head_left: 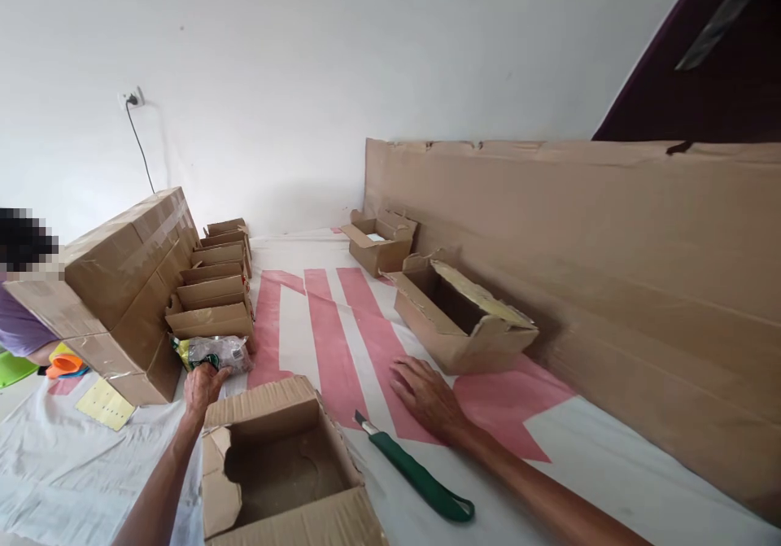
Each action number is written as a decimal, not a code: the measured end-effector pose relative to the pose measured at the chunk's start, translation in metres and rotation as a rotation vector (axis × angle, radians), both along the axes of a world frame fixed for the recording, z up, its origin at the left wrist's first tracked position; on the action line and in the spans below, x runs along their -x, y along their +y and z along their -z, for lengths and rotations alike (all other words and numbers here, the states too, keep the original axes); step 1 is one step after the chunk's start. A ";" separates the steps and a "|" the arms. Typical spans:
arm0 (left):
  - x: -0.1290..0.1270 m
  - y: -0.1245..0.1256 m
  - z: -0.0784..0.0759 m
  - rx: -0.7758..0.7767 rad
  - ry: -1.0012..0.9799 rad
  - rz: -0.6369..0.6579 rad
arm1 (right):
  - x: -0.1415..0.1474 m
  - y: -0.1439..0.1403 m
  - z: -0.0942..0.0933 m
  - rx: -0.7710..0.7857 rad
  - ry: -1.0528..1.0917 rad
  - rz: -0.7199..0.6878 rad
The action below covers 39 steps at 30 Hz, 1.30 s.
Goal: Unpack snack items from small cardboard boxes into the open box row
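Observation:
My left hand [203, 387] grips a clear plastic packet with green print [213, 352], just beyond the far left corner of an open cardboard box [277, 465] in front of me. My right hand [427, 398] lies flat, palm down, fingers spread, on the white and pink sheet [342, 334]. A green-handled utility knife [415, 473] lies on the sheet between the box and my right forearm, blade toward my hand, not touched.
A row of small open cartons [215, 286] leans against a big taped box [119, 286] at left. Two more open cartons [460, 318] [379, 241] sit beside a long cardboard sheet [610, 286] on the right. A person's sleeve [21, 326] shows at far left.

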<state>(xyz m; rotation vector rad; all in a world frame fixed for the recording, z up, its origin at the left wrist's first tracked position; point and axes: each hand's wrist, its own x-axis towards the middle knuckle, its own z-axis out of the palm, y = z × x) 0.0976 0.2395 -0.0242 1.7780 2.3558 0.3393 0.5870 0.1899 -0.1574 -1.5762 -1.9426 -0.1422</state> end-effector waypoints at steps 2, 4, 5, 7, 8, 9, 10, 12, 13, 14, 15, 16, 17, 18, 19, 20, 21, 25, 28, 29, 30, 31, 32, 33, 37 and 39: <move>-0.003 0.011 -0.002 -0.021 -0.003 0.017 | 0.000 0.002 0.012 -0.069 -0.036 0.025; -0.007 0.023 -0.003 -0.041 -0.004 0.034 | 0.001 0.004 0.018 -0.090 -0.055 0.027; -0.008 0.030 -0.003 -0.049 -0.003 0.038 | 0.001 0.005 0.020 -0.093 -0.060 0.024; -0.012 0.046 -0.005 -0.059 0.001 0.037 | 0.000 0.005 0.020 -0.095 -0.061 0.022; -0.013 0.053 -0.005 -0.062 0.003 0.035 | 0.000 0.004 0.019 -0.095 -0.060 0.024; -0.015 0.061 -0.006 -0.065 0.005 0.035 | 0.000 0.003 0.019 -0.094 -0.059 0.025; -0.016 0.068 -0.007 -0.069 0.007 0.036 | 0.000 0.003 0.018 -0.093 -0.056 0.027; -0.019 0.082 -0.008 -0.076 0.009 0.041 | -0.001 0.002 0.018 -0.097 -0.051 0.034; -0.020 0.088 -0.008 -0.079 0.010 0.043 | -0.001 0.002 0.019 -0.102 -0.048 0.037; -0.020 0.093 -0.008 -0.080 0.009 0.043 | -0.001 0.002 0.019 -0.108 -0.045 0.037; -0.020 0.097 -0.008 -0.079 0.008 0.042 | -0.001 0.002 0.020 -0.114 -0.041 0.035; -0.020 0.101 -0.008 -0.078 0.006 0.039 | -0.002 0.002 0.021 -0.116 -0.038 0.033; -0.020 0.104 -0.007 -0.075 0.003 0.034 | -0.002 0.003 0.022 -0.117 -0.035 0.030; -0.019 0.106 -0.007 -0.073 0.001 0.029 | -0.003 0.003 0.023 -0.115 -0.033 0.029; -0.018 0.108 -0.007 -0.073 -0.001 0.025 | -0.003 0.003 0.024 -0.111 -0.032 0.029; -0.017 0.109 -0.007 -0.073 -0.004 0.021 | -0.004 0.003 0.024 -0.107 -0.031 0.030; -0.016 0.110 -0.007 -0.074 -0.005 0.016 | -0.004 0.003 0.025 -0.105 -0.031 0.030; -0.013 0.115 -0.009 -0.071 -0.004 -0.007 | -0.005 0.002 0.024 -0.103 -0.037 0.022; -0.009 0.119 -0.011 -0.061 -0.001 -0.016 | -0.005 0.001 0.024 -0.097 -0.037 0.022; -0.007 0.121 -0.012 -0.055 0.000 -0.016 | -0.005 0.001 0.024 -0.098 -0.037 0.023; -0.005 0.123 -0.013 -0.049 0.001 -0.016 | -0.004 0.001 0.025 -0.100 -0.037 0.025; -0.003 0.125 -0.014 -0.041 0.003 -0.016 | -0.004 0.001 0.025 -0.102 -0.037 0.026; -0.001 0.127 -0.016 -0.031 0.004 -0.015 | -0.004 0.001 0.025 -0.104 -0.039 0.026; 0.000 0.129 -0.019 -0.018 0.005 -0.014 | -0.004 0.001 0.025 -0.105 -0.041 0.028; 0.005 0.134 -0.030 0.042 0.007 -0.008 | -0.003 0.001 0.022 -0.101 -0.047 0.029; 0.006 0.133 -0.035 0.063 0.018 -0.002 | -0.002 0.001 0.020 -0.096 -0.038 0.023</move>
